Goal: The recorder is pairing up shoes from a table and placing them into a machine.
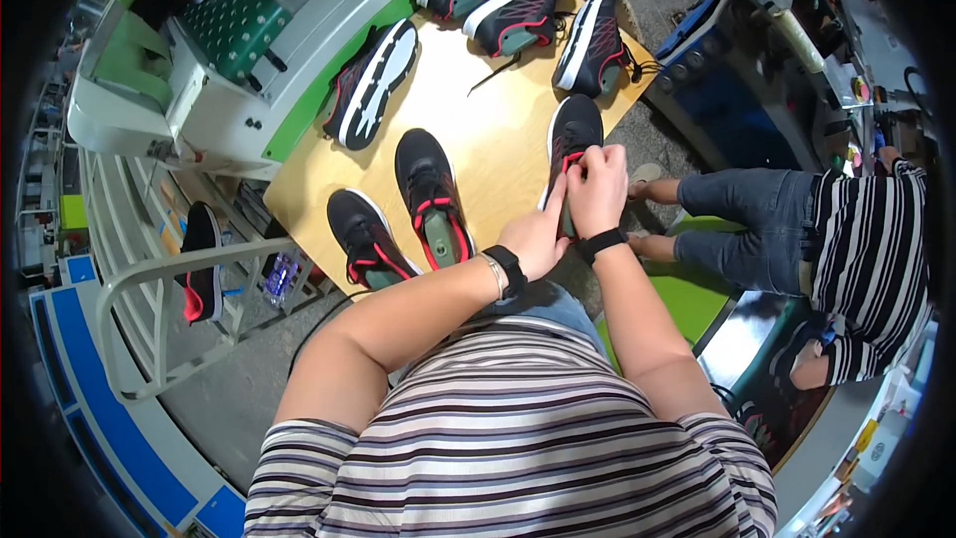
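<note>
A black sneaker with red laces [572,134] is held at the near right edge of the wooden table [498,134]. Its lace area is pinched by the fingers of the right hand [598,189], which are pressed together over the red laces, while the rear of the same shoe is gripped from the side by the left hand [538,237] — the fingers curled around it. A dark band is worn on each wrist.

Two more black sneakers are laid just to the left on the table: one with a green insert [430,197] and one at the near corner [366,237]. Further away, a shoe lying on its side with the white sole showing [371,83] and three shoes at the far end [528,8] can be seen. A white and green machine [239,60] is placed beside the table's left edge. To the right, another person in a striped top and jeans [817,229] is seated — well apart from the held shoe.
</note>
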Demonstrator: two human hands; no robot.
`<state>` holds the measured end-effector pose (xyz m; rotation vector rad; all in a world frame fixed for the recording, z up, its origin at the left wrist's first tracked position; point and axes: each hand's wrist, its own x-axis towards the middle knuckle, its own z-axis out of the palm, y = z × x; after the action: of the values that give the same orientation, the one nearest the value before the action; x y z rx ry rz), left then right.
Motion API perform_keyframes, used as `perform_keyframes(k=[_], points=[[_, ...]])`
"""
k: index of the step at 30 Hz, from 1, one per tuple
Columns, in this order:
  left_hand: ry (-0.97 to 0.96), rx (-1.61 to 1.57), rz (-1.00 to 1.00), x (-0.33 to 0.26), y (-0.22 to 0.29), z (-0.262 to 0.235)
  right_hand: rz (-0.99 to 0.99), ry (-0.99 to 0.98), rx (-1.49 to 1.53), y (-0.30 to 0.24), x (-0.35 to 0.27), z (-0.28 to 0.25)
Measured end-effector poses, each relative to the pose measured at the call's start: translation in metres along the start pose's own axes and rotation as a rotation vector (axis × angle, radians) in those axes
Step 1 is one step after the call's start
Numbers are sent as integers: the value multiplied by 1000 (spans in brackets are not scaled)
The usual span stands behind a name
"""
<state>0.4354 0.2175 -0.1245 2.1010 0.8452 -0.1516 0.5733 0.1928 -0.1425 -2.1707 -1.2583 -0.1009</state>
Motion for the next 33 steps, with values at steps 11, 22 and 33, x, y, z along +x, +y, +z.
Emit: perform_keyframes(k=[11, 22, 33], points=[[763, -316, -105, -111, -105, -46, 168, -91, 428, 34, -94, 1], [756, -432, -137, -70, -123, 3, 181, -91, 385, 24, -91, 25], [699, -408, -133, -76, -121, -3, -75, -73, 304, 14, -86, 6]])
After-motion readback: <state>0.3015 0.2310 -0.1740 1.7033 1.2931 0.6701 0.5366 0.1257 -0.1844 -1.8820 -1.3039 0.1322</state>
